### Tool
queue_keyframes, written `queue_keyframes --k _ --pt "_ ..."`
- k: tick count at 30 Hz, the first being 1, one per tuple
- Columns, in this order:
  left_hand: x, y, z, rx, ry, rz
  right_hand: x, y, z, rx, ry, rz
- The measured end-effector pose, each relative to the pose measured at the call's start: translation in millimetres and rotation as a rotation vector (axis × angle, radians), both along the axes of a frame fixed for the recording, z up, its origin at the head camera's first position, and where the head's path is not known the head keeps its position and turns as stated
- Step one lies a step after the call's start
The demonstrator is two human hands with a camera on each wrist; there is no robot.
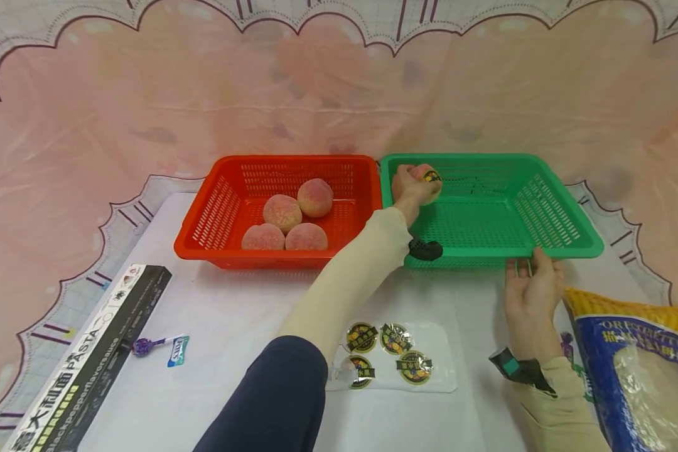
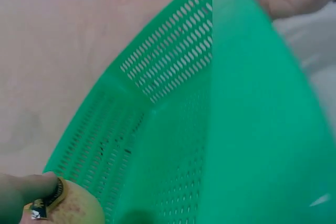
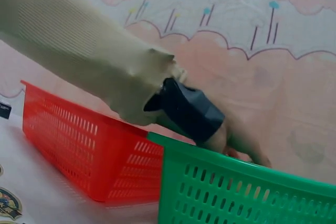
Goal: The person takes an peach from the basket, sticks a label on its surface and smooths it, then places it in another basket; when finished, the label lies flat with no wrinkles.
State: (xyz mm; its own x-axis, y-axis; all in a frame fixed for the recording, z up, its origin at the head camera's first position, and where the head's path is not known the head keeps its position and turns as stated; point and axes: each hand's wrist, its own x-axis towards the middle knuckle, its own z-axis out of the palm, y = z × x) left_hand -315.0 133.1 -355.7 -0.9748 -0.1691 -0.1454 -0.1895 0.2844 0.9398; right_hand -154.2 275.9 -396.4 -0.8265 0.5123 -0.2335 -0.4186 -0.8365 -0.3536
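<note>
My left hand reaches into the left end of the green basket and holds a peach that bears a black-and-gold sticker. In the left wrist view the thumb lies against the sticker on this peach. At the front rim of the green basket is my right hand, palm up, its fingers beneath the rim and the thumb over it. To the left stands a red basket with several peaches inside, touching or close to one another. Part of the held peach is hidden by the left hand.
A clear sheet with several round stickers lies in front of the baskets. At left are a long pasta box, a purple lollipop and a small packet. A blue-and-yellow bag lies at right.
</note>
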Motion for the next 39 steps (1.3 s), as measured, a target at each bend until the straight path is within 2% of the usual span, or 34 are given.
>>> queue_keyframes --k 7,12,18,23,25,28,30,33,35,39 --pt "-6.2 0.2 -6.0 0.051 -0.087 -0.009 -0.1 0.3 -0.9 0.016 0.007 0.015" --pt "-13.0 -2.0 -8.0 0.097 -0.14 -0.043 0.5 -0.8 -1.9 0.019 0.02 0.022" --pt "-14.8 -5.9 -7.8 0.002 -0.215 -0.124 1.2 -2.4 -3.3 0.011 0.001 0.026" --pt "-13.3 -3.6 -4.1 0.082 -0.228 -0.142 0.3 -0.9 -3.2 -0.002 0.003 0.026" --pt "-10.1 -4.2 1.0 0.012 -0.206 -0.172 0.5 -0.8 -2.6 -0.015 0.0 0.028" --pt "-1.8 -10.5 14.3 -0.19 -0.154 -0.246 0.3 -1.5 -1.8 -0.023 0.016 0.046" --pt "1.6 -15.9 22.3 -0.291 -0.131 -0.307 -0.9 -0.7 -0.7 -0.037 0.027 0.062" --pt "4.6 -23.3 31.4 -0.265 -0.143 -0.387 -2.4 1.5 1.1 -0.061 0.04 0.083" --pt "6.5 -27.7 34.7 -0.207 -0.159 -0.437 -2.4 3.0 1.1 -0.088 0.037 0.082" --pt "13.6 -37.7 35.3 -0.106 -0.147 -0.526 0.0 4.7 -2.8 -0.118 0.032 0.077"
